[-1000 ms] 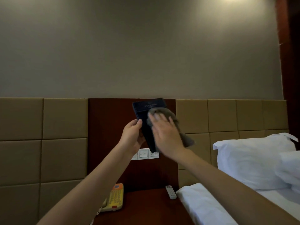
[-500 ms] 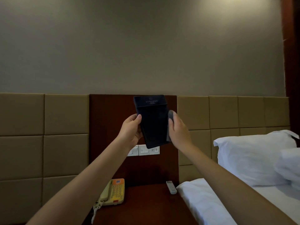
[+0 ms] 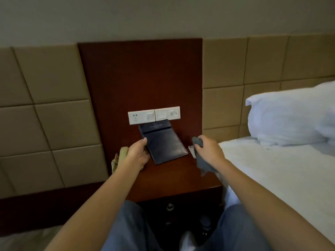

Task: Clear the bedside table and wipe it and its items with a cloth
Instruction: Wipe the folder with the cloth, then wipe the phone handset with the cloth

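Folder (image 3: pixel 163 142): back edge of table (image 3: pixel 172 178), top toward sockets (image 3: pixel 154 115). Left hand (image 3: pixel 137 153): thumb and fingers pinch its left edge, likely steadying it. Right hand (image 3: pixel 208 151): fingers curled round cloth (image 3: pixel 203 163), ready to wipe.

So the dark folder (image 3: pixel 163 142) isn't up in the air anymore, it's down on the worktop (image 3: pixel 172 180) now, and the right hand (image 3: pixel 208 151) pulled the cloth (image 3: pixel 203 163) off it, over to the right.
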The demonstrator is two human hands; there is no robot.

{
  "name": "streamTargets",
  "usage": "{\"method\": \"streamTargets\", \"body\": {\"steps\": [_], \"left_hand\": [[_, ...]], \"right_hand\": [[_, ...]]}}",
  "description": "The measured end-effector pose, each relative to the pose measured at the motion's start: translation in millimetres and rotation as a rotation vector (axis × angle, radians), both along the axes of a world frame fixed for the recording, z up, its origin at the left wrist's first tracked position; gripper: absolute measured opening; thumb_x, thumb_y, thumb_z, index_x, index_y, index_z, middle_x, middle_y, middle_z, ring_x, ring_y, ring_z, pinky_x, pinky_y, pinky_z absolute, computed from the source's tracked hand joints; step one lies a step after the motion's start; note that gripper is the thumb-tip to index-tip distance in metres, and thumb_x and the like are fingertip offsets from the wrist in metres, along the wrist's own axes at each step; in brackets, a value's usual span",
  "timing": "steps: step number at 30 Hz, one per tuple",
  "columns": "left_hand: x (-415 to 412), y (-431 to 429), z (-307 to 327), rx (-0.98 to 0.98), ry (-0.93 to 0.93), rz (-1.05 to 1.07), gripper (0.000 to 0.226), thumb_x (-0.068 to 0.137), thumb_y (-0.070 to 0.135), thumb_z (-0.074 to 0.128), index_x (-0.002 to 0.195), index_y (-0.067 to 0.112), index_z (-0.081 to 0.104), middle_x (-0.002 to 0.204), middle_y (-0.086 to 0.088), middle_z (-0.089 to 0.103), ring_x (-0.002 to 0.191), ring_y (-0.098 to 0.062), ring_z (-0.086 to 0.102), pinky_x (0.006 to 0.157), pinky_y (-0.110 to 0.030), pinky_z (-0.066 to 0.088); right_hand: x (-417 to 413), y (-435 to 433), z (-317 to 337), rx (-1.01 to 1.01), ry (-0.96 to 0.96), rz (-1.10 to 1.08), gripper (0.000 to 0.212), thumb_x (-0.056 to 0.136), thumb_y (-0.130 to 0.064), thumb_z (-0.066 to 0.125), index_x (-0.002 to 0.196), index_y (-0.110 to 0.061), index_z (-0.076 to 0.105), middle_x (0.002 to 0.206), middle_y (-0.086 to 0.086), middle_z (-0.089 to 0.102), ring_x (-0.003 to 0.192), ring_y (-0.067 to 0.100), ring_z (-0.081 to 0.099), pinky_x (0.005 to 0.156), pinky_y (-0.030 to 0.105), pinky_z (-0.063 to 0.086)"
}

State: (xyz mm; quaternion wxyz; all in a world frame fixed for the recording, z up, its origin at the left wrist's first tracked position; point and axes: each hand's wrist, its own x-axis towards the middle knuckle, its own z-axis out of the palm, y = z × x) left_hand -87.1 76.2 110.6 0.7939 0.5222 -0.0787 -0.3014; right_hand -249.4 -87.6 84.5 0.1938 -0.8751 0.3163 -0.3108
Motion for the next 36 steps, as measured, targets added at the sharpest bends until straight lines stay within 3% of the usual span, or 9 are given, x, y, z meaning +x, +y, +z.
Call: {"method": "streamTargets", "body": {"steps": [4, 9, 12, 16, 20, 23, 27, 31, 36], "left_hand": [[21.1, -27.4, -51.0, 0.116, 0.113, -0.003, 0.024, 0.102, 0.014, 0.043, 0.124, 0.009, 0.046, 0.118, -0.010, 0.055, 0.115, -0.027, 0.050, 0.088, -0.036, 0.041], [55.5, -67.2, -107.6, 0.231, 0.252, 0.019, 0.030, 0.100, 0.014, 0.045, 0.129, 0.005, 0.050, 0.132, -0.014, 0.052, 0.123, -0.032, 0.050, 0.096, -0.043, 0.044], [75.3, -96.5, -130.9, 0.265, 0.295, 0.051, 0.030, 0.101, 0.012, 0.043, 0.129, 0.006, 0.050, 0.131, -0.014, 0.053, 0.122, -0.033, 0.051, 0.093, -0.044, 0.044], [104.6, -143.9, -162.4, 0.340, 0.312, 0.048, 0.027, 0.100, 0.010, 0.043, 0.126, 0.008, 0.052, 0.130, -0.013, 0.053, 0.120, -0.033, 0.051, 0.097, -0.045, 0.045], [133.9, -195.6, -187.7, 0.392, 0.265, 0.043, 0.034, 0.099, 0.007, 0.044, 0.132, 0.006, 0.051, 0.125, -0.013, 0.056, 0.110, -0.031, 0.054, 0.094, -0.043, 0.046], [158.8, -235.1, -201.4, 0.409, 0.248, 0.033, 0.029, 0.098, 0.006, 0.046, 0.125, 0.007, 0.056, 0.117, -0.012, 0.057, 0.096, -0.028, 0.055, 0.087, -0.042, 0.048], [190.2, -283.0, -218.9, 0.433, 0.245, 0.010, 0.029, 0.099, 0.008, 0.044, 0.126, 0.006, 0.055, 0.117, -0.010, 0.056, 0.108, -0.030, 0.054, 0.087, -0.039, 0.046], [211.5, -314.0, -234.4, 0.535, 0.077, -0.061, 0.039, 0.100, 0.008, 0.043, 0.139, 0.007, 0.043, 0.132, -0.015, 0.052, 0.118, -0.032, 0.053, 0.099, -0.043, 0.047], [232.6, -326.2, -245.1, 0.824, -0.363, -0.153, 0.026, 0.095, 0.016, 0.056, 0.119, 0.005, 0.057, 0.113, -0.016, 0.063, 0.091, -0.028, 0.064, 0.070, -0.038, 0.058]], "right_hand": [[9.7, -22.8, -48.9, 0.011, 0.204, -0.023, 0.037, 0.096, -0.028, 0.050, 0.130, -0.015, 0.050, 0.118, 0.011, 0.062, 0.106, 0.031, 0.059, 0.083, 0.037, 0.048], [21.1, -63.1, -105.9, 0.075, 0.394, -0.013, 0.025, 0.096, -0.030, 0.048, 0.115, -0.015, 0.054, 0.109, 0.011, 0.064, 0.099, 0.030, 0.061, 0.079, 0.039, 0.051], [31.9, -88.1, -131.7, 0.107, 0.428, -0.001, 0.023, 0.097, -0.030, 0.049, 0.110, -0.013, 0.055, 0.104, 0.011, 0.062, 0.094, 0.030, 0.061, 0.075, 0.040, 0.050], [50.6, -117.2, -159.4, 0.120, 0.430, -0.054, 0.028, 0.097, -0.031, 0.048, 0.120, -0.016, 0.051, 0.111, 0.008, 0.060, 0.098, 0.029, 0.060, 0.069, 0.032, 0.041], [86.6, -131.5, -187.9, 0.165, 0.355, -0.027, 0.036, 0.097, -0.031, 0.047, 0.131, -0.019, 0.048, 0.117, 0.006, 0.057, 0.101, 0.026, 0.060, 0.080, 0.035, 0.047], [121.1, -139.4, -206.1, 0.049, 0.406, -0.001, 0.038, 0.099, -0.030, 0.042, 0.136, -0.020, 0.044, 0.120, 0.004, 0.054, 0.105, 0.023, 0.058, 0.079, 0.031, 0.045], [161.2, -165.3, -224.4, -0.113, 0.460, -0.023, 0.037, 0.099, -0.027, 0.044, 0.134, -0.017, 0.046, 0.117, 0.005, 0.056, 0.102, 0.024, 0.058, 0.079, 0.032, 0.048], [179.9, -190.5, -236.1, -0.278, 0.480, -0.061, 0.035, 0.071, -0.018, 0.079, 0.103, -0.013, 0.066, 0.085, 0.008, 0.063, 0.070, 0.026, 0.063, 0.055, 0.034, 0.049], [190.1, -204.9, -247.4, -0.385, 0.446, -0.115, 0.039, 0.063, -0.017, 0.083, 0.098, -0.011, 0.067, 0.080, 0.010, 0.062, 0.065, 0.027, 0.061, 0.053, 0.035, 0.048]]}}
